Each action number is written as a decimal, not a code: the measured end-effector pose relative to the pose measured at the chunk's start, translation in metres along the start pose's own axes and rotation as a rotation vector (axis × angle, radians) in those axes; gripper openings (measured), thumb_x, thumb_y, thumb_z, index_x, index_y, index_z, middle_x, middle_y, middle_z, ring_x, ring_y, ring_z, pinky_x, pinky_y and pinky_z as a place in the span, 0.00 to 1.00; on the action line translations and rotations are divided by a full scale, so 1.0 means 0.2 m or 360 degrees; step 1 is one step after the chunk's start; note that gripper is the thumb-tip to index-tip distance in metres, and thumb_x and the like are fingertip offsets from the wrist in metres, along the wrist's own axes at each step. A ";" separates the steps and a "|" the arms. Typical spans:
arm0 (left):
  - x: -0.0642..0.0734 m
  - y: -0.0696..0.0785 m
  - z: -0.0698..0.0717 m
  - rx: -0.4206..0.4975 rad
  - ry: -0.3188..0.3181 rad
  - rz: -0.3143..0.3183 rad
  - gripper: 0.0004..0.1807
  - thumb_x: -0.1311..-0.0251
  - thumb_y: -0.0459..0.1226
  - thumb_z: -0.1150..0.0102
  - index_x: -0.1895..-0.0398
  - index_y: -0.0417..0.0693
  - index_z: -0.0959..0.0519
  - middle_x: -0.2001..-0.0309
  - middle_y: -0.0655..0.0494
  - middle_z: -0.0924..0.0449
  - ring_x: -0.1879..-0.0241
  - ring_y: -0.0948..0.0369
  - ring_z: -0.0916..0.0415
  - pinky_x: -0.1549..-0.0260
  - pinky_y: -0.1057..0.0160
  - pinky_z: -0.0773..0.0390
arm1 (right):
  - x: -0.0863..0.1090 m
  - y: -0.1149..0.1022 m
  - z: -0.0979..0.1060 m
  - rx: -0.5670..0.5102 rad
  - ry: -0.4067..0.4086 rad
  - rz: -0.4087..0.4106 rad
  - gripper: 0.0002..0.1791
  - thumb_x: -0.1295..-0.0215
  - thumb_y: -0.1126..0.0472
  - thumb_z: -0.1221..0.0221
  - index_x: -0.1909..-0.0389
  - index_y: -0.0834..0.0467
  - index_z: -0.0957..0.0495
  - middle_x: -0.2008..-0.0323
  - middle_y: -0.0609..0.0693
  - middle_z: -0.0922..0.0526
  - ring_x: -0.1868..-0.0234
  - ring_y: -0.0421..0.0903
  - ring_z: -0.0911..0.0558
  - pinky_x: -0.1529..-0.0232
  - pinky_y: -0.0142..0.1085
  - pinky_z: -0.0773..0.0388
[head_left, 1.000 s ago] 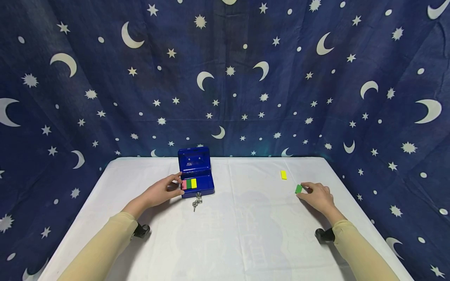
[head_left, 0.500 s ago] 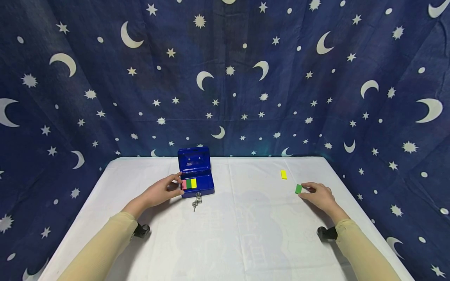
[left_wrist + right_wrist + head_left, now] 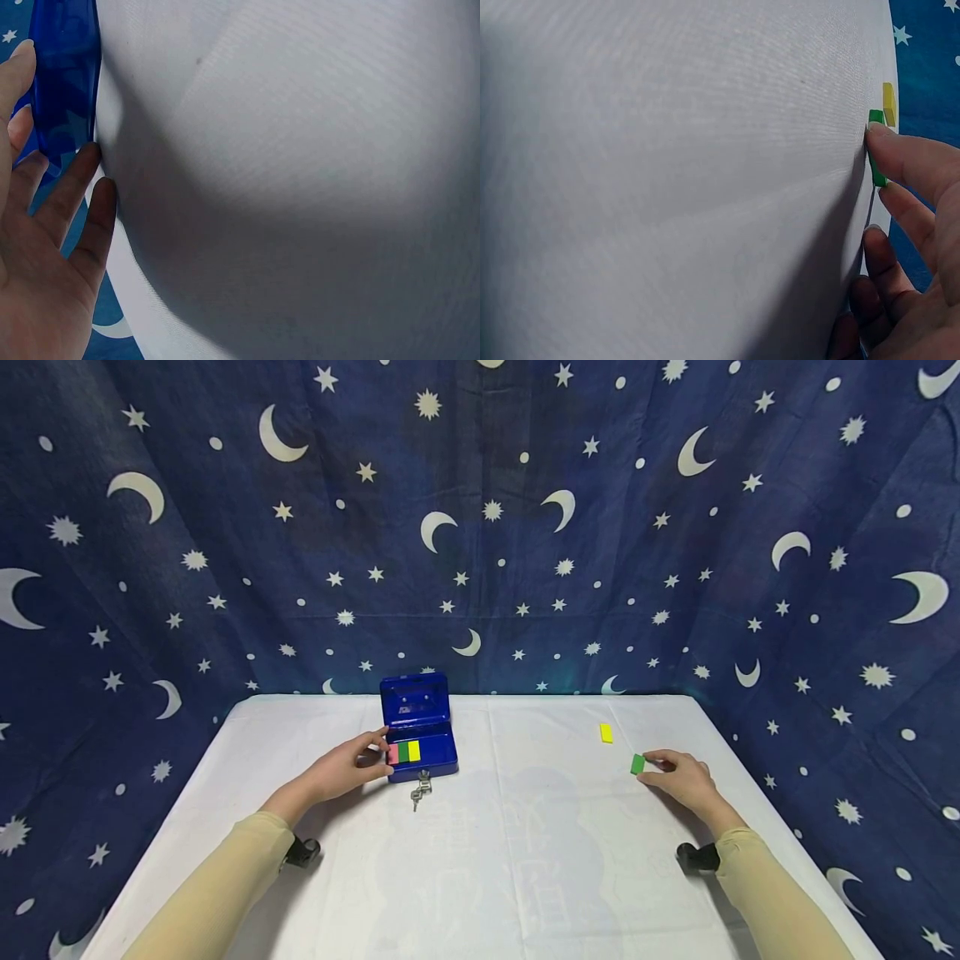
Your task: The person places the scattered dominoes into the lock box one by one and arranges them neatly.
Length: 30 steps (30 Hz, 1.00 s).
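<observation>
Our right hand [image 3: 681,783] pinches the green block [image 3: 637,765] by its ends, its long side pointing away from us; our left hand [image 3: 333,774], spread loosely, touches the box [image 3: 438,747], far to the left.

Blue box [image 3: 66,75]: top edge cuts it, 10 o'clock in left-wrist view.
Green block [image 3: 878,174]: your right thumb [image 3: 915,161] hides part in right-wrist view.
Key [image 3: 416,797]: details too small.

Dark-blue moon-and-star cloth [image 3: 495,597] hangs behind and along both sides of a white-covered table [image 3: 525,877], suggesting a booth-like recording space, with black wrist-worn cameras [image 3: 303,852] in use; the kind of building around it is hidden
</observation>
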State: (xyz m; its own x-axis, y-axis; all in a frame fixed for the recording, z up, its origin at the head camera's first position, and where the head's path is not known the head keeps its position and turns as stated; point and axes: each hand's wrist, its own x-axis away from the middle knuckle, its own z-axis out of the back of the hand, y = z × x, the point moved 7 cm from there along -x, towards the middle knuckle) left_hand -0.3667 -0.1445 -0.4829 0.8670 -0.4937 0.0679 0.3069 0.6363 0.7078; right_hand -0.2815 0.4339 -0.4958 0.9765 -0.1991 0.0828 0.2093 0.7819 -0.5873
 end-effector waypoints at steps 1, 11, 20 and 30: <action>0.00 0.00 0.00 0.0001 -0.0001 -0.0003 0.23 0.33 0.53 0.36 0.42 0.53 0.26 0.20 0.57 0.48 0.33 0.48 0.30 0.34 0.41 0.33 | 0.00 0.00 0.00 0.0001 -0.0001 -0.0003 0.35 0.38 0.46 0.30 0.35 0.61 0.25 0.41 0.68 0.25 0.42 0.65 0.34 0.47 0.59 0.33; 0.00 0.00 0.00 0.0021 -0.0005 -0.0012 0.22 0.31 0.50 0.37 0.41 0.52 0.26 0.20 0.55 0.49 0.32 0.46 0.30 0.34 0.40 0.34 | 0.00 0.00 0.00 0.0020 0.0003 -0.0025 0.34 0.37 0.47 0.31 0.36 0.62 0.24 0.41 0.68 0.25 0.42 0.66 0.34 0.46 0.61 0.34; -0.01 -0.01 0.00 -0.0002 -0.0006 0.0020 0.24 0.33 0.54 0.37 0.41 0.54 0.27 0.20 0.55 0.48 0.33 0.48 0.29 0.35 0.40 0.33 | 0.00 -0.03 0.01 0.0077 0.0016 0.0020 0.33 0.38 0.47 0.30 0.37 0.62 0.23 0.45 0.66 0.21 0.45 0.64 0.31 0.48 0.60 0.32; 0.00 0.00 0.00 0.0014 -0.0011 0.0027 0.23 0.33 0.53 0.36 0.42 0.54 0.26 0.20 0.56 0.48 0.33 0.49 0.29 0.34 0.40 0.33 | -0.03 -0.12 0.00 0.0123 0.0077 0.0173 0.31 0.38 0.44 0.31 0.40 0.60 0.21 0.54 0.57 0.20 0.50 0.58 0.30 0.56 0.50 0.34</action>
State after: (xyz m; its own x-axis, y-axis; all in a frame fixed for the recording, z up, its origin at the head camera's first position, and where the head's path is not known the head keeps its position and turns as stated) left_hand -0.3668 -0.1441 -0.4836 0.8693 -0.4870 0.0849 0.2885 0.6393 0.7128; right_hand -0.2921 0.4163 -0.4810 0.9903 -0.1376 -0.0180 0.1076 0.8434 -0.5265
